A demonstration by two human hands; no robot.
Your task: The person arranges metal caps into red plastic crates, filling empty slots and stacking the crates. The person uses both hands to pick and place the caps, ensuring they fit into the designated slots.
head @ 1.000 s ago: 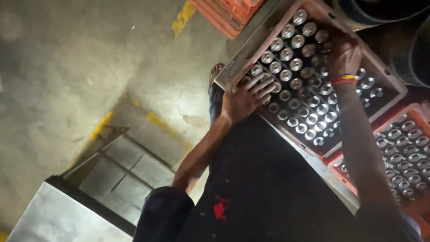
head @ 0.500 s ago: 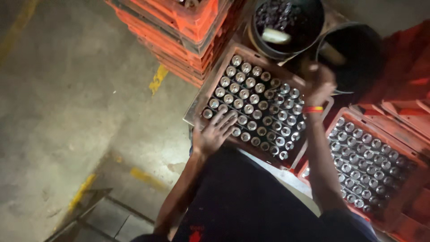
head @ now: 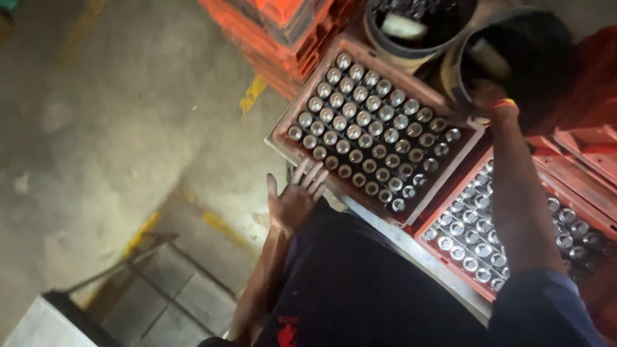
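L hand (head: 297, 196) flat on crate (head: 283, 138) edge; R hand (head: 486, 96) at bucket (head: 514, 58).

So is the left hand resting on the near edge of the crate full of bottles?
Yes, the left hand lies flat with fingers spread against the near rim of the crate of capped bottles.

Left hand (head: 295, 196) flat with fingers spread, right hand (head: 486, 96) reaching far forward

Metal bench (head: 411, 247); two crates (head: 379, 125) atop
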